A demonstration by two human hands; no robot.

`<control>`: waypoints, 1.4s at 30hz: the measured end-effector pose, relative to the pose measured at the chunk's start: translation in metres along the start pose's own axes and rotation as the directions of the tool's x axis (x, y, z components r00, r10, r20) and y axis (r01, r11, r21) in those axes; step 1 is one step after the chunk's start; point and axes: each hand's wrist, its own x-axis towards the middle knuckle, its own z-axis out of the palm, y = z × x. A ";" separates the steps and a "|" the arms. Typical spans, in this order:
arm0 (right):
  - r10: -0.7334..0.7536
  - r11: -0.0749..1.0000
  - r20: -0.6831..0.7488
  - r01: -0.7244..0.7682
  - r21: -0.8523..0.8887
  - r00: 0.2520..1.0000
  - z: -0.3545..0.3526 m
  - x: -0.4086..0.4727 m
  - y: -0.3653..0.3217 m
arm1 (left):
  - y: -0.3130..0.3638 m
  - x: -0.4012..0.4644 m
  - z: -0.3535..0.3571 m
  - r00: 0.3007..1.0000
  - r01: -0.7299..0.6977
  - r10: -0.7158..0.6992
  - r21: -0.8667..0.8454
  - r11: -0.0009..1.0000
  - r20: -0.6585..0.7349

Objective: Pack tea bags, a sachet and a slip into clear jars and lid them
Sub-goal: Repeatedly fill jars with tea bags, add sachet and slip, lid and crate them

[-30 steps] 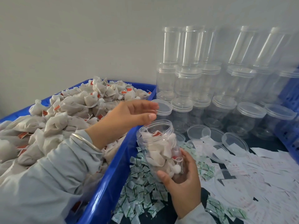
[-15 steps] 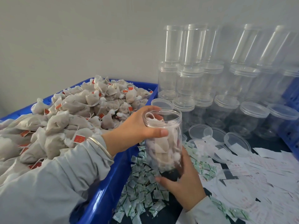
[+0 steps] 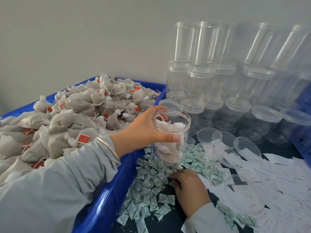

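A clear jar (image 3: 171, 149) holding several tea bags stands upright over the sachet pile, no lid on it. My left hand (image 3: 143, 130) grips it near the rim, thumb in front and fingers round the back. My right hand (image 3: 190, 187) rests low on the scattered green-and-white sachets (image 3: 151, 187), its fingers curled down onto them; whether they pinch one is hidden. White paper slips (image 3: 277, 179) lie spread to the right. Tea bags with red tags (image 3: 84, 106) fill the blue crate (image 3: 107, 195) on the left.
Stacks of empty lidded jars (image 3: 235, 84) stand against the wall behind. Loose clear lids (image 3: 208, 135) lie on the dark table between the stacks and the slips. A blue crate edge (image 3: 303, 132) shows at the far right.
My right hand let go of the jar's base and dropped to the sachet pile. My left hand took the jar by its top and holds it alone.
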 end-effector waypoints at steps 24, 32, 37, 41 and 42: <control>0.319 0.865 -0.841 0.229 0.447 0.436 -0.070 -0.002 -0.014 | -0.003 0.002 0.004 1.000 -0.014 0.011 0.115 0.993 0.021; -0.022 0.918 -0.752 0.311 0.247 0.659 -0.103 0.016 -0.040 | 0.003 -0.005 0.014 0.987 -0.108 0.083 0.182 0.977 0.140; -0.041 0.944 -0.590 0.226 0.242 0.806 -0.097 0.009 -0.036 | 0.003 -0.006 0.013 0.983 -0.111 0.081 0.185 0.976 0.164; 0.015 0.972 -0.588 0.126 0.198 0.808 -0.097 -0.004 -0.012 | 0.005 -0.007 0.011 0.984 -0.101 0.071 0.178 0.979 0.165; 0.057 0.979 -0.564 0.066 0.195 0.824 -0.098 -0.008 -0.002 | 0.005 -0.007 0.011 0.983 -0.098 0.066 0.185 0.978 0.168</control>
